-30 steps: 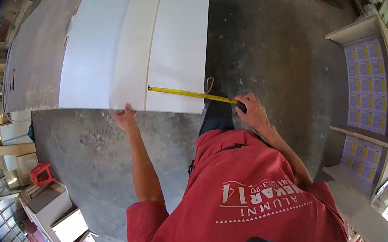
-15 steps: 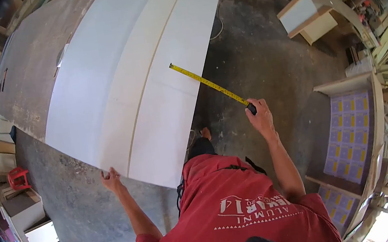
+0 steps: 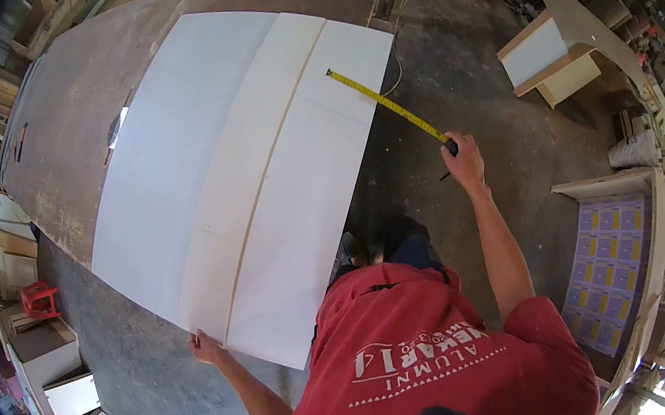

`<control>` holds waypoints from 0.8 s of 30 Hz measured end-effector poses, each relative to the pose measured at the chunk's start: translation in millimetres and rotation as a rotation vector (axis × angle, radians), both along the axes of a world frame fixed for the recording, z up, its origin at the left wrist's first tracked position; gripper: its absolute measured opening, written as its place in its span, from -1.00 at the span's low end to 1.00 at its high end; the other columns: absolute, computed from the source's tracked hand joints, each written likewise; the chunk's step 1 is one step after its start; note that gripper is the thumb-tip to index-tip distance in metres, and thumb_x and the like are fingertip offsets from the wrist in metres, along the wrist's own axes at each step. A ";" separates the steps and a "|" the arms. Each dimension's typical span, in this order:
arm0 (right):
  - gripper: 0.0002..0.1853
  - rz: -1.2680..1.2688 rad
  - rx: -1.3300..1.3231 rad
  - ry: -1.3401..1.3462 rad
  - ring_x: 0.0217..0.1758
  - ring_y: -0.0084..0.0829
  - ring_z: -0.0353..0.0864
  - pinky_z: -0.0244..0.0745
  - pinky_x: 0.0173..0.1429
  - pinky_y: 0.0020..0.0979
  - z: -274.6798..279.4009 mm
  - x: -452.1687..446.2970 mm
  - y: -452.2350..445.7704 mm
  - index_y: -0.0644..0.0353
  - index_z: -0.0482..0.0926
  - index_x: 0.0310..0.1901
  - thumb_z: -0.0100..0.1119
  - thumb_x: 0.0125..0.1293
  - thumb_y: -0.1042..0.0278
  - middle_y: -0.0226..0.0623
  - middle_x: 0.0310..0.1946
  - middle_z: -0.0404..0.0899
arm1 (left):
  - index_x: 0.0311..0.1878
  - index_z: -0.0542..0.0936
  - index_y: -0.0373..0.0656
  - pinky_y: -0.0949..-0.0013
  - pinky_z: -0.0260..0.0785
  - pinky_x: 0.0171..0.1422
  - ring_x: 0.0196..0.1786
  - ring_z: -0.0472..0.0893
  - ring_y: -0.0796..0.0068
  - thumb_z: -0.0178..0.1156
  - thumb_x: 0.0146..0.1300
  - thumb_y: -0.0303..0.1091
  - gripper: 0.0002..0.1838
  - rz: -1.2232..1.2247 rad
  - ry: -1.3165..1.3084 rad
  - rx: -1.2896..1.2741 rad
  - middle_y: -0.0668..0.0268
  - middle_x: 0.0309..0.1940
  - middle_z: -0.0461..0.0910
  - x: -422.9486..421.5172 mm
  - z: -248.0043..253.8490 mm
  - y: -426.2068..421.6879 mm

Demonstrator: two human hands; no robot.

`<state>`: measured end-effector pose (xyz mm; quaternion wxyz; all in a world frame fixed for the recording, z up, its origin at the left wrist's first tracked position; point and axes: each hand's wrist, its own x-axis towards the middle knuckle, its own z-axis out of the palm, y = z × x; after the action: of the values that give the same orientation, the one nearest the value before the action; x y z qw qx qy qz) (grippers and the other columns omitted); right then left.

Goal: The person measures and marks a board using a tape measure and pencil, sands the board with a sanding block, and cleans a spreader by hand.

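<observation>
Tape (image 3: 392,105) out past the right-hand edge of the boards, its yellow blade running slantwise from the case back over the white. Right hand (image 3: 467,160) closed round the dark case, held out over the floor (image 3: 473,63), well apart from the boards. Blade end over the far part of the right board (image 3: 311,168); whether it touches the surface, cannot tell. Thin dark stick (image 3: 446,176) just below the right hand, too small to identify.

Left hand (image 3: 205,347) at the near edge of the boards, fingers at the corner of the cream strip (image 3: 238,161). Contact with the edge likely, but cannot tell whether it pinches or merely rests.

Boards: left board (image 3: 165,179) white and widest, strip alongside it, right board beyond, with a narrow tan line between strip and right board. All lie flat on the brown worktop (image 3: 75,166), which shows to the left and at the far end.

On the worktop: dark slim tool (image 3: 21,142) near its left edge; second tool (image 3: 118,133), pale and dark, just beside the left board.

Around: red stool (image 3: 40,300) on the floor at left; cabinet (image 3: 657,198) at right, purple printed sheet (image 3: 606,264) inside it.
</observation>
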<state>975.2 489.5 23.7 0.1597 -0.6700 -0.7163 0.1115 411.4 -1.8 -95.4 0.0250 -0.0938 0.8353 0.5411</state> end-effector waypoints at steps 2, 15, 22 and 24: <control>-0.57 -0.006 -0.004 -0.018 0.05 -0.03 0.56 0.55 0.07 -0.08 -4.0 -3.2 37.7 -0.04 0.54 0.18 0.29 0.27 0.18 -0.10 0.00 0.49 | 0.17 0.53 -0.37 0.36 0.49 -0.02 -0.08 0.62 0.37 0.27 0.29 -0.51 -0.62 -0.001 0.011 -0.002 0.10 -0.06 0.65 -2.4 -2.8 -6.6; -0.57 0.001 0.020 -0.145 0.15 -0.08 0.50 0.54 0.12 -0.05 -38.3 -17.0 232.7 -0.07 0.52 0.21 0.27 0.31 0.19 -0.15 0.05 0.47 | 0.36 0.40 -0.22 0.21 0.47 0.18 0.09 0.59 0.24 0.19 0.38 -0.43 -0.51 0.122 -0.296 0.124 0.09 0.10 0.59 -20.0 -21.1 -35.6; -0.60 0.055 0.054 -0.107 0.14 -0.10 0.50 0.54 0.12 -0.10 -46.4 -9.7 257.0 -0.04 0.55 0.19 0.26 0.32 0.22 -0.19 0.04 0.46 | 0.37 0.41 -0.05 0.06 0.49 0.19 0.13 0.58 0.19 0.21 0.39 -0.34 -0.50 0.190 -0.406 0.160 0.16 0.15 0.58 -2.1 30.3 3.4; -0.60 0.080 0.082 -0.067 0.11 -0.10 0.51 0.55 0.10 -0.10 -50.0 -6.1 261.5 -0.05 0.55 0.18 0.26 0.31 0.22 -0.21 0.02 0.46 | 0.37 0.41 0.00 0.06 0.49 0.19 0.13 0.57 0.19 0.22 0.38 -0.32 -0.50 0.151 -0.383 0.191 0.18 0.15 0.58 -12.7 10.7 -23.2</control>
<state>969.1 751.0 -26.3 0.1582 -0.6372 -0.7514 0.0658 398.8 -25.0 -84.7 0.1515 -0.2545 0.7509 0.5903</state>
